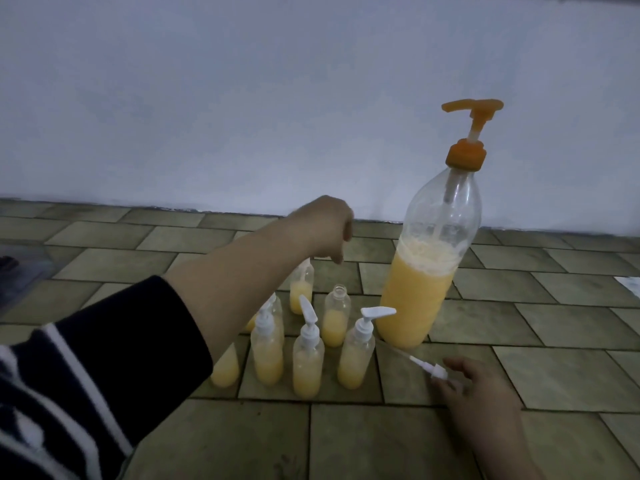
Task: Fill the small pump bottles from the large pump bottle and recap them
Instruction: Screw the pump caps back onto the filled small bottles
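Left hand (323, 225) hangs loosely curled over the far small bottle (301, 289), grip unclear. Right hand (479, 386) pinches a white plastic pump cap (434, 370) at 5 o'clock. Clear large pump bottle (431, 268) of yellow liquid stands at 2 o'clock on the tiled floor (571, 362).

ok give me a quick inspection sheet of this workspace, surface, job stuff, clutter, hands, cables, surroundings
surface: tiled floor, greenish brick-pattern tiles.
job's things: large pump bottle upright, roughly half full of yellow liquid, orange pump on. Cluster of small bottles; one uncapped bottle open-necked, capped bottles around it, all part filled. Loose white pump cap at the right hand.
clutter: white scrap at right edge; dark object at left edge, unclear.
hands: left hand reaches over the rear bottle; grip hidden. right hand pinches the loose pump cap.
cables: nothing seen.
surroundings: plain pale wall.
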